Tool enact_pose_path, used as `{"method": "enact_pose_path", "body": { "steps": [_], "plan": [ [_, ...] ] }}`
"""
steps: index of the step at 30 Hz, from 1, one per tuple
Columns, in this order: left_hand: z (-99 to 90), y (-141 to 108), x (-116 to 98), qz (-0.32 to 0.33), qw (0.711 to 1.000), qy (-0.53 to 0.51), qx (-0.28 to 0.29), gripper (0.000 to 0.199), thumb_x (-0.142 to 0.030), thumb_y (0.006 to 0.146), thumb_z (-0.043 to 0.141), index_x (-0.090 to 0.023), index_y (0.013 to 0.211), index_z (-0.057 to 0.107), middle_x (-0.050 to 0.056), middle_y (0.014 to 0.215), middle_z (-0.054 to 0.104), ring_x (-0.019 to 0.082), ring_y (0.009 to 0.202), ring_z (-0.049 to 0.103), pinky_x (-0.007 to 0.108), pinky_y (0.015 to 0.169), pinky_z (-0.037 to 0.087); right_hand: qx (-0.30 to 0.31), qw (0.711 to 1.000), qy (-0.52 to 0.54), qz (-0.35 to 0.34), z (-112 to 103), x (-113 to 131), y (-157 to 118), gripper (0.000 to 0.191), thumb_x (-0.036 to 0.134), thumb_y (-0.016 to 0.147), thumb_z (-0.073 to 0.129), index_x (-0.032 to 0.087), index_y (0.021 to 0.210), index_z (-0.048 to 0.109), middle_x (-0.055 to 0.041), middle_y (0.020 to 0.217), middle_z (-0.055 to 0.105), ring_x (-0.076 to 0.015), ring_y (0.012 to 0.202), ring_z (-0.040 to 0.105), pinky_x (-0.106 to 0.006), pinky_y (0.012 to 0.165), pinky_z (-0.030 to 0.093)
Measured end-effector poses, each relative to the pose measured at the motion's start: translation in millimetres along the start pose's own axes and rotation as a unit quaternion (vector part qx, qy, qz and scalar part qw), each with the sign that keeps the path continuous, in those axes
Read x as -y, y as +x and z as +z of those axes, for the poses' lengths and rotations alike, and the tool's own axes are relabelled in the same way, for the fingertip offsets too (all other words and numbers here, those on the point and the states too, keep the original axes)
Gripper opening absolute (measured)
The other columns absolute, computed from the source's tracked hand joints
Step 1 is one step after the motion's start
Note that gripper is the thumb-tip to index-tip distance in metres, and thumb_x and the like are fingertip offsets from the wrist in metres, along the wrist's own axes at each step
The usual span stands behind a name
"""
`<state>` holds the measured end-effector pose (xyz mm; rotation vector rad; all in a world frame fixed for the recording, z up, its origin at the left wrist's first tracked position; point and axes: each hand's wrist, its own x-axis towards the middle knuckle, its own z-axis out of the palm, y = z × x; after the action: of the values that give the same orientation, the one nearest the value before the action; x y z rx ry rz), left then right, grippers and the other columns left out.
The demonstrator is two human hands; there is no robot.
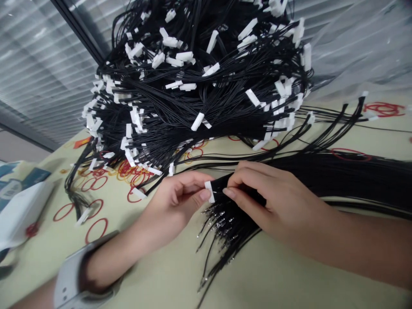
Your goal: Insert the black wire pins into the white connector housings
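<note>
Between the thumb and fingers of my left hand [180, 201] is a small white connector housing [210, 191]. My right hand [273, 195] is just to its right, thumb and forefinger pinched close to the housing at the black wires; the exact wire in the pinch is hidden. Below the hands, a bundle of loose black wires [238, 227] fans out, with shiny metal terminals [222, 221] on the ends. The thick black wire bundle [354, 180] runs off to the right under my right hand.
A large heap of black wire harnesses [193, 98] with white connectors stands behind my hands. Red and yellow rubber bands [96, 229] lie scattered on the pale table [154, 274]. At the left is a white box [25, 210]; more red bands [383, 109] lie at the far right.
</note>
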<state>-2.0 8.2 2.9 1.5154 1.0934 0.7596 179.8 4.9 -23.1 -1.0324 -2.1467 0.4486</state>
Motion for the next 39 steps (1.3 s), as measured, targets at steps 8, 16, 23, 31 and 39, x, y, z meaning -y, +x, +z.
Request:
{"method": "enact_pose_path", "body": {
  "steps": [8,16,23,31,39],
  "plan": [
    [3.7,-7,0,0.004,1.0,-0.01,0.005,0.012,-0.01,0.076,0.058,-0.015,0.086,0.062,-0.001,0.068,0.062,0.009,0.061,0.054,0.018,0.055,0.043,-0.013,0.999,-0.019,-0.038,3,1,-3,0.014,0.017,0.086,0.044,0.016,0.076,0.052,0.0005,0.073,0.052,-0.0095,0.067,0.047,-0.023,0.062,0.036],
    [4.3,-4,-1,-0.001,1.0,0.01,-0.018,0.009,-0.01,0.078,0.056,-0.013,0.085,0.06,0.001,0.072,0.062,0.011,0.065,0.056,0.019,0.06,0.044,0.009,0.97,-0.161,-0.181,-16,3,5,0.014,0.01,0.08,0.046,0.015,0.08,0.058,-0.0048,0.08,0.052,-0.0156,0.072,0.045,-0.03,0.065,0.036],
    [0.1,-4,3,-0.01,0.998,0.04,-0.049,0.014,-0.012,0.077,0.056,-0.012,0.09,0.058,0.001,0.067,0.058,0.01,0.06,0.05,0.018,0.052,0.039,0.197,0.942,-0.158,-0.22,-21,7,4,0.022,0.001,0.06,0.062,0.018,0.068,0.05,0.0007,0.069,0.049,-0.0127,0.062,0.042,-0.026,0.055,0.035],
    [-4.2,-1,-1,-0.025,0.999,-0.004,-0.019,0.008,-0.011,0.08,0.054,-0.011,0.088,0.057,0.001,0.072,0.061,0.009,0.066,0.053,0.017,0.059,0.04,0.214,0.97,-0.093,-0.075,-26,5,1,0.023,-0.001,0.071,0.05,0.019,0.082,0.045,0.0036,0.076,0.051,-0.0094,0.061,0.043,-0.023,0.052,0.031],
    [-5.7,-1,0,-0.03,0.998,-0.052,-0.019,0.009,-0.007,0.079,0.055,-0.013,0.086,0.058,-0.001,0.074,0.064,0.006,0.067,0.055,0.014,0.061,0.04,0.154,0.986,-0.023,0.054,-23,9,12,0.012,0.026,0.084,0.048,0.022,0.074,0.054,0.0058,0.075,0.056,-0.0076,0.067,0.05,-0.023,0.061,0.036]
  ]
}}
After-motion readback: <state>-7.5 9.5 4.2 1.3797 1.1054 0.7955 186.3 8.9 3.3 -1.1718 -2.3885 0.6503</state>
